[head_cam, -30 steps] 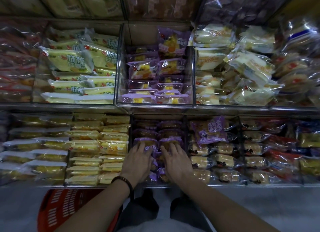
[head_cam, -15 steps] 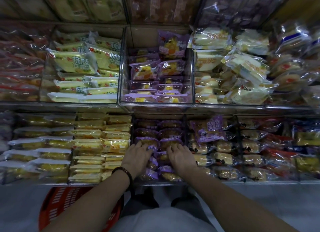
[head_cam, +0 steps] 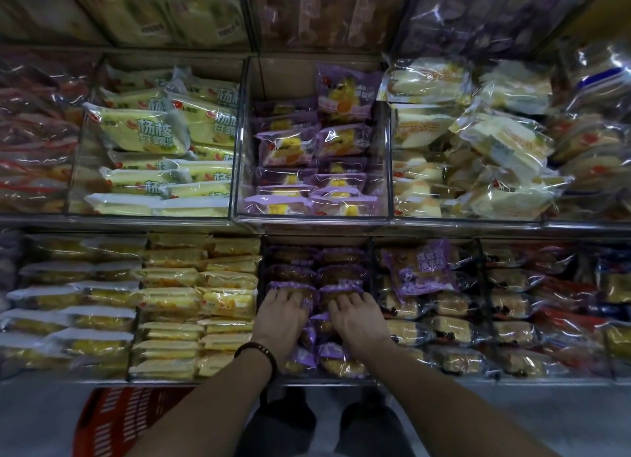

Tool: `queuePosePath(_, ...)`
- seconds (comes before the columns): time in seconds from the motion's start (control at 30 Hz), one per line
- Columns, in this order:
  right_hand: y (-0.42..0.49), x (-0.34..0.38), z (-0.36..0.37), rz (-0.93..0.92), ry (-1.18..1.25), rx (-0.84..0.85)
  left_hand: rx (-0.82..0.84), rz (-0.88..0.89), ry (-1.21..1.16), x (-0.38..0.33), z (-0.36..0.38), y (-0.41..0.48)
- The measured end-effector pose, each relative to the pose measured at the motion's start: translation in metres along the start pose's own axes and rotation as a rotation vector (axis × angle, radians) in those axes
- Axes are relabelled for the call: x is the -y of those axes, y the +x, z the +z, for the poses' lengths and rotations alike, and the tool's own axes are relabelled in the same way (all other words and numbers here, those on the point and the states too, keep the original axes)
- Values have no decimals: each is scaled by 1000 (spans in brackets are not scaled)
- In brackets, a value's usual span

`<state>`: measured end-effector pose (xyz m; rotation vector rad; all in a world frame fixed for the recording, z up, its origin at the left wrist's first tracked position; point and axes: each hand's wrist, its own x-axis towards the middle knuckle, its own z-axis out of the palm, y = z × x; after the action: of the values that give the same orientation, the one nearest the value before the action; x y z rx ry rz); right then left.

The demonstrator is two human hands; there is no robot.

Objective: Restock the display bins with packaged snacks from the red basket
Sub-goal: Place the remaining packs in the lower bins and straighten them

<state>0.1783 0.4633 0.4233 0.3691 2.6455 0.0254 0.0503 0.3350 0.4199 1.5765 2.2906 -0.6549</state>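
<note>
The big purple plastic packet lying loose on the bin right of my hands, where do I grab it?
Pinch the big purple plastic packet by its near left corner, from above with the right hand: it lies slanted atop the clear-wrapped cake packets, so that corner likely stands free.

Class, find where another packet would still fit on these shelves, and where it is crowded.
Free: the back left of the upper purple bin, between its rear wall and the upright purple packet. Crowded: the lower purple bin under the left hand and right hand, and the yellow rows beside it.
</note>
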Motion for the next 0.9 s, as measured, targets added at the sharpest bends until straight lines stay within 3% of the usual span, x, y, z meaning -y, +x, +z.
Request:
queuePosePath(0.27, 17, -11, -4, 23, 33, -128, -25, -135, -127, 9, -10, -1)
queuePosePath(0.63, -10, -19, -17, -20, 65, -119, -6, -143, 24, 7, -12, -14)
queuePosePath(0.9, -41, -26, -20, 16, 157, -290, 8, -198, 75, 1, -17, -12)
